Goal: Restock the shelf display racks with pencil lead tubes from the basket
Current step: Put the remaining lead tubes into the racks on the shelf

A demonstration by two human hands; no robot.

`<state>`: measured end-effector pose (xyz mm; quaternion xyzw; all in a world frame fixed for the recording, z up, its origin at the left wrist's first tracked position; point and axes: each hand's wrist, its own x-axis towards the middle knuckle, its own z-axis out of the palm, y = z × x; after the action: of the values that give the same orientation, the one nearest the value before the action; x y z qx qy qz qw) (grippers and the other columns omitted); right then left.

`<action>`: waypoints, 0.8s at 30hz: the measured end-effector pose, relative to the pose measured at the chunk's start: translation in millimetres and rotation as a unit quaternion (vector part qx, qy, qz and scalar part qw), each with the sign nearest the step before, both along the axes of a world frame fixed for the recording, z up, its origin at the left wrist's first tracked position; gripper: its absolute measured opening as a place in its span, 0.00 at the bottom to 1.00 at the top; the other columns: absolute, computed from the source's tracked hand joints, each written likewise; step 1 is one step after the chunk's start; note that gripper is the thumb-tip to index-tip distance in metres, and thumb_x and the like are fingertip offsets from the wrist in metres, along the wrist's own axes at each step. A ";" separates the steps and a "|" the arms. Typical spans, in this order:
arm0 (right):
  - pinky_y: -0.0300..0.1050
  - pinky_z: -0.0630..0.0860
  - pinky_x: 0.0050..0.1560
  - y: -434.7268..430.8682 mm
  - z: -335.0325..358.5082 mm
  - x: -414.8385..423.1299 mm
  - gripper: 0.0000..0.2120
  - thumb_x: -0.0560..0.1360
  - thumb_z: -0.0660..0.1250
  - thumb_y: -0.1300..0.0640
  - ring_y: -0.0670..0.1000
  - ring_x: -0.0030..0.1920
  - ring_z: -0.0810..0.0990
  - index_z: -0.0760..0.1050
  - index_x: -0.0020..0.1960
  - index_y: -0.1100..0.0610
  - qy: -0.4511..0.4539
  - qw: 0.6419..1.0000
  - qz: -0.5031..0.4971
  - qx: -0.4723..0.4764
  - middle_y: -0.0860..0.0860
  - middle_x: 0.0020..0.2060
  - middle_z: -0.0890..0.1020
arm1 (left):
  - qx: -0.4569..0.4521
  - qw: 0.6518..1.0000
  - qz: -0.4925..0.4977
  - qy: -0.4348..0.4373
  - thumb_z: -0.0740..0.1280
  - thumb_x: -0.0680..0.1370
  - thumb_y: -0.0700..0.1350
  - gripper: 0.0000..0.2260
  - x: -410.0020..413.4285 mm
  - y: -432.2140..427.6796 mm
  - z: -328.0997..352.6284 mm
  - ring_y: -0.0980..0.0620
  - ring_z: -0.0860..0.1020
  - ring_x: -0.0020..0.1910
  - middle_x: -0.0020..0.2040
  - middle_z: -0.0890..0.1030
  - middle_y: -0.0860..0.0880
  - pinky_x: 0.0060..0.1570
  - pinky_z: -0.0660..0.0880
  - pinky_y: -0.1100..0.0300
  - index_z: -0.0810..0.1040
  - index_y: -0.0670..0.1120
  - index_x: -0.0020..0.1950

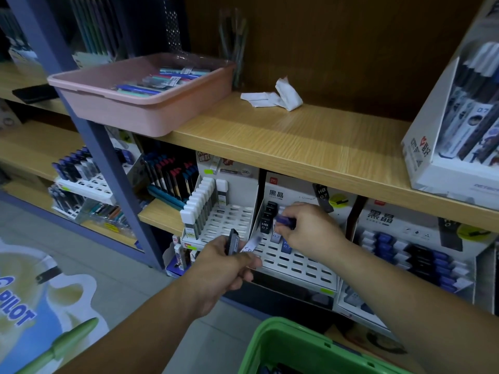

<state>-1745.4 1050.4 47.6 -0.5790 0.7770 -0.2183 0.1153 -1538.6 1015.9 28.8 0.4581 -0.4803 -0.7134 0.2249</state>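
Pencil lead tubes (266,221), black and marked HB 0.7, are lined up at the 10 o'clock corner of the slotted white display rack (297,267) beneath the wooden shelf (297,139). A blue lead tube (285,222) is pinched between the thumb and curled fingers of the right hand (310,228) above the rack's upper rows; whether it touches the rack cannot be told. A dark tube (233,242) is gripped upright in the clenched left hand (224,263), at 8 o'clock from the right hand. A pale tube (251,244) is held in the same grip and juts toward 2 o'clock, its label too blurred to be read.

The green basket (310,349) is cut off by the frame edge at 6 o'clock, and its contents can hardly be made out. A second rack (229,220) with white-capped tubes is seen at 9 o'clock of the middle one, and a third rack (418,255) with blue and black tubes at 3 o'clock. On the shelf a pink tray (140,114) of pens is set at 11 o'clock and crumpled white paper (272,97) at 12 o'clock.
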 end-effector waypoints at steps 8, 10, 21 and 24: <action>0.39 0.80 0.49 3.0 27.3 15.1 0.03 0.74 0.78 0.55 0.41 0.42 0.83 0.85 0.46 0.49 -0.228 0.973 0.032 -0.030 0.46 0.41 0.86 | -0.080 0.996 0.040 -0.014 0.82 0.63 0.44 0.17 0.2 -0.6 10.1 0.51 0.67 0.28 0.34 0.74 0.44 0.29 0.65 0.59 0.84 0.40 0.47; 0.34 0.79 0.47 5.5 33.7 23.0 0.06 0.72 0.80 0.55 0.39 0.42 0.83 0.86 0.49 0.53 -0.255 0.964 0.079 -0.006 0.47 0.42 0.87 | -0.095 0.995 0.022 -0.017 0.82 0.67 0.44 0.11 -3.0 -0.1 8.4 0.54 0.69 0.28 0.31 0.75 0.49 0.30 0.67 0.60 0.84 0.44 0.45; 0.52 0.81 0.46 2.2 19.3 12.0 0.04 0.75 0.75 0.58 0.51 0.38 0.81 0.81 0.43 0.53 -0.185 0.981 0.037 -0.055 0.54 0.39 0.84 | -0.077 0.996 0.040 0.003 0.70 0.82 0.42 0.05 -17.6 0.9 6.1 0.54 0.69 0.26 0.36 0.84 0.46 0.26 0.67 0.61 0.79 0.45 0.57; 0.47 0.82 0.51 2.5 7.4 2.6 0.08 0.76 0.75 0.58 0.47 0.41 0.82 0.80 0.43 0.47 -0.190 0.979 -0.018 -0.072 0.48 0.38 0.84 | -0.063 0.995 0.017 -0.070 0.69 0.82 0.54 0.13 -14.2 -1.0 6.0 0.54 0.63 0.23 0.29 0.74 0.50 0.23 0.59 0.63 0.75 0.45 0.57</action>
<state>-1742.8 1052.9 55.0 -0.5199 0.7333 -0.3820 0.2145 -1552.8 1015.0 34.7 0.4998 -0.5310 -0.6440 0.2313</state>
